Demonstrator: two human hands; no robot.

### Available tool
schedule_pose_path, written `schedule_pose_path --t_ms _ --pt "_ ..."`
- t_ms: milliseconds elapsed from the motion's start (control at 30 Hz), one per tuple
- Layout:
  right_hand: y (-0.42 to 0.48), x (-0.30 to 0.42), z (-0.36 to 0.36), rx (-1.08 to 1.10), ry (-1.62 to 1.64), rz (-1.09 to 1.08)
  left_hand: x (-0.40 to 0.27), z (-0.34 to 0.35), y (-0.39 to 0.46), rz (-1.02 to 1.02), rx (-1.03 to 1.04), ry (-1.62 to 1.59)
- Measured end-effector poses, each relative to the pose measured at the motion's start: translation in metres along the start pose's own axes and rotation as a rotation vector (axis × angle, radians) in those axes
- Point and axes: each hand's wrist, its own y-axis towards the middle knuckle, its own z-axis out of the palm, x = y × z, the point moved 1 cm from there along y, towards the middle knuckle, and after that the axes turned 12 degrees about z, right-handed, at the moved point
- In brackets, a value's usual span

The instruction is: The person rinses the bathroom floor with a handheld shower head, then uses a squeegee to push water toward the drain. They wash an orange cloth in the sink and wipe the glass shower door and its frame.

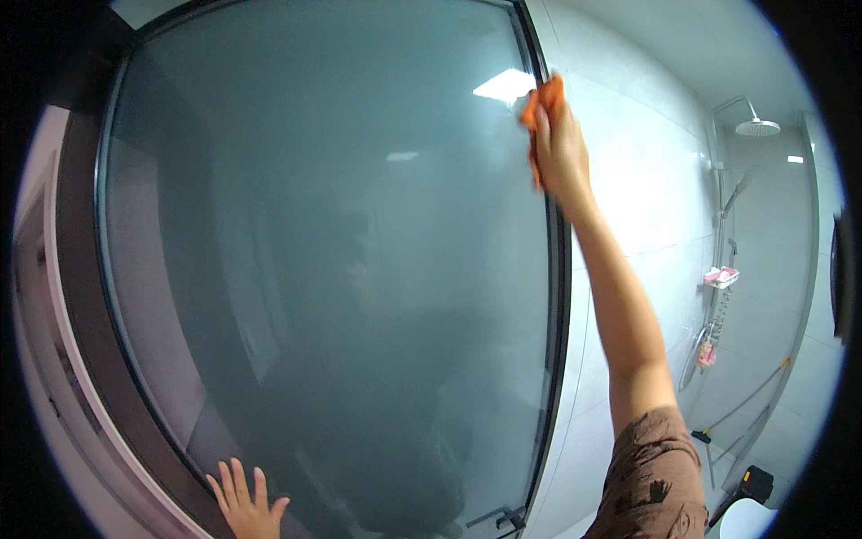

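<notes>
A large frosted glass door panel (377,269) in a dark metal frame (557,323) fills the view before me. My right hand (562,145) is raised high at the panel's right edge, holding a crumpled orange cloth (552,94) against the frame. Part of the cloth is hidden behind my fingers, and the hand is slightly blurred. Low at the left, my left hand (249,505) has its fingers spread and holds nothing; it lies over the lower left of the glass, though firm contact cannot be told. A dark handle (512,519) sits at the panel's lower right.
To the right is a tiled shower area with a round shower head (757,128), a hand shower (731,195) and a small shelf (720,277). A broom (741,401) leans near the wall, beside a black bin (754,484). A door frame (74,337) stands left.
</notes>
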Motion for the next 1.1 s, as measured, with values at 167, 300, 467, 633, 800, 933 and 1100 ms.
schedule_pose_path --t_ms 167,300,467,633,800,933,1100 --pt "-0.182 -0.046 -0.031 -0.085 -0.097 -0.155 -0.002 0.011 -0.020 -0.078 0.124 0.027" --pt "-0.071 -0.029 -0.014 -0.041 -0.073 -0.003 -0.003 0.021 -0.014 -0.054 0.107 0.004" --pt "0.007 0.061 -0.011 0.117 0.367 0.079 0.001 0.023 -0.022 -0.097 0.056 -0.021" --pt "-0.069 -0.011 -0.019 -0.030 0.067 -0.077 -0.003 0.020 -0.009 -0.097 -0.010 -0.016" --pt "-0.330 -0.105 -0.060 0.117 0.078 0.106 0.000 0.015 -0.020 -0.115 -0.014 0.069" --pt "-0.456 -0.148 -0.118 0.345 0.063 0.220 -0.008 0.015 -0.012 -0.080 -0.052 -0.002" --pt "-0.357 -0.111 -0.086 0.190 -0.064 0.010 -0.015 0.015 -0.011 -0.136 0.014 0.005"
